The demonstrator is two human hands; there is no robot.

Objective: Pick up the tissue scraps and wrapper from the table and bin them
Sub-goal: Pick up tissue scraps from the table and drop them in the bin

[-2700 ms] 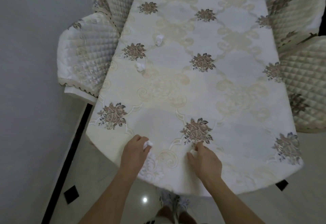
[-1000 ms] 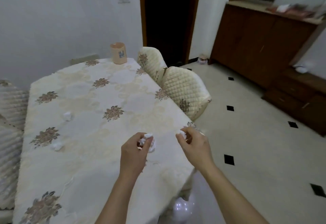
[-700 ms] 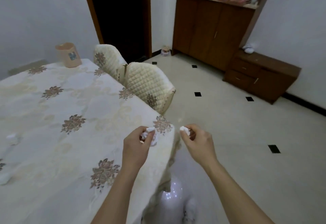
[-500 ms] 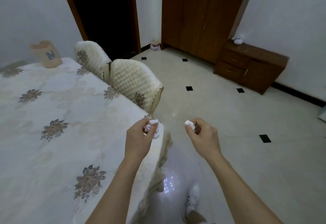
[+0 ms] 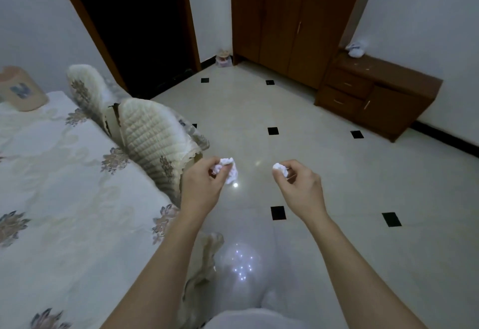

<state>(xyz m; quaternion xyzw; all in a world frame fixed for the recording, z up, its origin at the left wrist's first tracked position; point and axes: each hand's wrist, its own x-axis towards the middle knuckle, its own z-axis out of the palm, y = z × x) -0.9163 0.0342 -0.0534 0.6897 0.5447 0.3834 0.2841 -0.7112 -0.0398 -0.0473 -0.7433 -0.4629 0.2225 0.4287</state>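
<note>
While hands (image 5: 201,186) pinch tissue scraps (image 5: 229,170), above floor (image 5: 350,173)

The single view comes from a wide-angle camera on the person's head, at what seems standing height, facing forward and tilted down. Both forearms reach in from the bottom edge. The left grip (image 5: 201,186) and right grip (image 5: 300,186) sit near mid-frame, close to the lens. The worktop (image 5: 64,199) fills the left side, cut off by the left and bottom edges. The tiled floor (image 5: 337,173) takes the centre and right. Far off along the top are a dark doorway (image 5: 134,25) and a wooden cabinet (image 5: 293,17). Straight lines bow toward the frame's edges.
</note>
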